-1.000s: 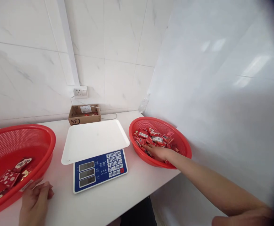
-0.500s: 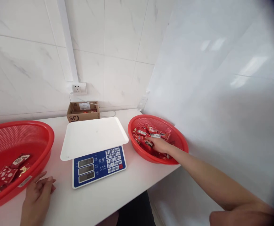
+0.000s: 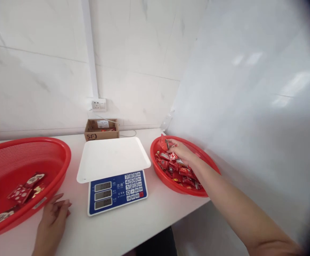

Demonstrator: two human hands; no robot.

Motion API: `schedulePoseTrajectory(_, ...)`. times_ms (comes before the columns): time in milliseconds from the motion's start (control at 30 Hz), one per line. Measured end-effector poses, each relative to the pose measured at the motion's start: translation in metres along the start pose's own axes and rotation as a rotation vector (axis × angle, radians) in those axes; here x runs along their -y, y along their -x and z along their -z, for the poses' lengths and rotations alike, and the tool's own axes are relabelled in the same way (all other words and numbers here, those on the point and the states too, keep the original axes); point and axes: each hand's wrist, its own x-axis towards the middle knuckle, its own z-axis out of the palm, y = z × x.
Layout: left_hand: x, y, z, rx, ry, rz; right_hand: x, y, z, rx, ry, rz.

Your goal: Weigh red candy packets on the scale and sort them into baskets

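Observation:
My right hand is raised just above the small red basket at the right and is closed on a few red-wrapped candies. Many more red candies lie in that basket. My left hand rests flat on the white table, fingers loosely spread, holding nothing, beside the rim of the large red basket at the left. That basket holds several red packets. Between the baskets stands a scale with a bare white pan and a blue keypad front.
A small open cardboard box sits against the tiled back wall under a wall socket, with a cable running along the wall. A white wall panel closes off the right side. The table's front edge runs near my body.
My right hand has closed on candies in the small basket and lifted them up toward its far-left rim. My left hand has stayed on the table. The view has shifted slightly.

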Motion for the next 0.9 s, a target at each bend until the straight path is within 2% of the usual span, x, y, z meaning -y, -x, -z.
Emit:
schedulePoseTrajectory(67,-0.009,0.005,0.001,0.047,0.053,0.029,0.021,-0.005,-0.028,0.056,-0.016,0.076)
schedulePoseTrajectory(167,-0.016,0.009,0.003,0.049,0.100,0.033,0.049,-0.008,-0.071,0.150,0.022,0.181)
schedulePoseTrajectory(233,-0.016,0.010,0.003,0.051,0.093,0.027,0.061,-0.009,-0.095,0.201,0.031,0.194)
schedulePoseTrajectory(333,-0.013,0.011,0.004,0.064,0.078,0.019,0.070,-0.015,-0.120,0.230,-0.016,0.129)
schedulePoseTrajectory(467,-0.008,0.010,0.003,0.074,0.085,0.010,0.071,-0.028,-0.139,0.203,-0.030,0.074)
schedulePoseTrajectory(600,-0.006,0.009,0.003,0.091,0.074,0.018,0.069,-0.037,-0.149,0.185,0.015,0.046)
schedulePoseTrajectory(700,-0.008,0.010,0.004,0.096,0.064,0.023,0.066,-0.040,-0.148,0.151,0.068,0.058)
schedulePoseTrajectory(800,-0.011,0.010,0.005,0.097,0.059,0.024,0.062,-0.039,-0.133,0.111,0.130,0.091)
schedulePoseTrajectory(900,-0.012,0.010,0.005,0.100,0.049,0.027,0.053,-0.035,-0.104,0.094,0.224,0.122)
